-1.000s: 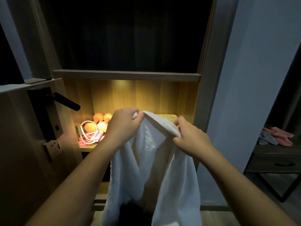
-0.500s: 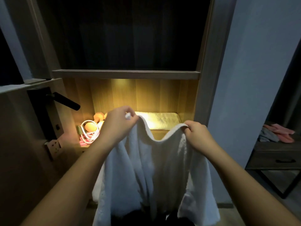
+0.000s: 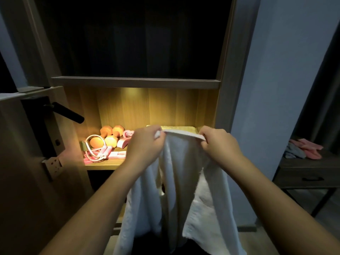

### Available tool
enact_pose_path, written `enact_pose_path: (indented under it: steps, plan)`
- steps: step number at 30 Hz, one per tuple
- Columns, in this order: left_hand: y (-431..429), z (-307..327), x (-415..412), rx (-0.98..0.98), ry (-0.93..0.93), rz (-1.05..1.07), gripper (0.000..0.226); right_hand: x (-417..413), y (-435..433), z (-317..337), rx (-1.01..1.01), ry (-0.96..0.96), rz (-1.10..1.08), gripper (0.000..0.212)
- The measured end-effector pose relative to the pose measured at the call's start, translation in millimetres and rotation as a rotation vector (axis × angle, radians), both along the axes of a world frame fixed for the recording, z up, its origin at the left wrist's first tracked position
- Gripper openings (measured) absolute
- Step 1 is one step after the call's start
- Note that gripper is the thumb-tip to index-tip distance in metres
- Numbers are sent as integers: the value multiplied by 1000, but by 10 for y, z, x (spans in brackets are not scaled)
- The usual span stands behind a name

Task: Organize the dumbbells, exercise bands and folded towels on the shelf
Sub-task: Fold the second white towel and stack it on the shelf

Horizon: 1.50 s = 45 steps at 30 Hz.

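While left hand (image 3: 145, 143) and right hand (image 3: 219, 145) pinch towel (image 3: 176, 181), it screens lit shelf (image 3: 103, 165), dumbbells (image 3: 111, 141) leftward.

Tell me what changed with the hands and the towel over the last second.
The left hand and right hand drew apart along the top edge of the white towel, letting it sag, then came closer again; the edge now runs straight between them. Neither hand let go. The dumbbells, exercise bands and folded towel on the shelf stayed put.
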<state>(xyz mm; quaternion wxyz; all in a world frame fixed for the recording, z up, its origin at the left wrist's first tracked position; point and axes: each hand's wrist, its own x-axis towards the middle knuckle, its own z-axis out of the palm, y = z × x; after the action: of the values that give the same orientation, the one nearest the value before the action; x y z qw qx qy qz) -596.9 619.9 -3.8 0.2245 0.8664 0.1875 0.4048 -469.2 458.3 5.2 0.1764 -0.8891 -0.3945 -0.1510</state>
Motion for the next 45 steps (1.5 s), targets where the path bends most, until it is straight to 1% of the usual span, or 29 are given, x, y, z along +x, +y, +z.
enact_pose_path:
  steps: [1,3,7,11,14,16,17,20,21,22,24,26,27,28,29,31,33,34,36,37,39,41,42,43,45]
  plan:
    - [29,32,-31,-12,-46,16,21,43,-32,-58,-77,3,-46,10]
    - [109,73,-75,-15,-97,49,21,120,-115,-154,-170,78,-110,14]
    - [334,43,-98,-60,-100,104,24,235,-267,-216,-184,194,-146,20]
    - [402,-3,-106,-77,-108,161,27,292,-344,-228,-305,311,-170,20]
    - [457,-17,-121,-100,-126,189,28,335,-398,-253,-432,328,-140,17]
    - [469,-24,-113,-107,-122,173,29,344,-393,-290,-438,334,-76,15]
    - [466,-27,-105,-108,-113,167,29,339,-385,-305,-367,382,-19,19]
    - [428,-46,-72,-104,-65,142,26,213,-372,-266,54,708,244,60]
    - [409,-58,-59,-100,-42,127,23,145,-364,-224,180,812,348,70]
    - [386,-74,-46,-101,-18,114,22,88,-352,-177,280,888,436,75]
    - [339,-100,-13,-106,11,89,23,-4,-319,-70,433,975,561,72]
    - [285,-98,14,-125,17,52,24,-74,-277,37,540,997,607,54]
    - [257,-88,21,-135,19,30,23,-102,-257,86,572,991,599,43]
    - [231,-77,24,-155,35,1,21,-133,-237,128,597,978,580,38]
    - [206,-68,24,-183,51,-47,19,-169,-216,165,628,977,562,38]
    - [116,-41,-25,-318,67,-198,10,-219,-177,207,702,1012,539,36]
    - [1,-27,-90,-489,51,-343,17,-249,-147,196,751,1043,505,32]
    - [-57,-27,-113,-548,52,-373,18,-267,-131,174,760,1054,491,31]
    - [-190,-36,-152,-616,32,-348,11,-314,-92,96,766,1075,480,31]
    - [-249,-40,-168,-642,-9,-307,8,-344,-67,50,777,1081,469,31]
    - [-309,-85,-194,-701,-88,-246,9,-383,-18,-55,827,1102,439,30]
    - [-326,-142,-237,-805,-159,-244,13,-408,0,-167,855,1122,454,21]
    - [-314,-170,-261,-861,-202,-247,14,-415,-14,-223,832,1117,490,10]
    - [-302,-187,-288,-904,-239,-235,15,-422,-36,-273,783,1082,530,7]
    - [-295,-223,-328,-935,-268,-200,16,-433,-68,-380,648,886,557,26]
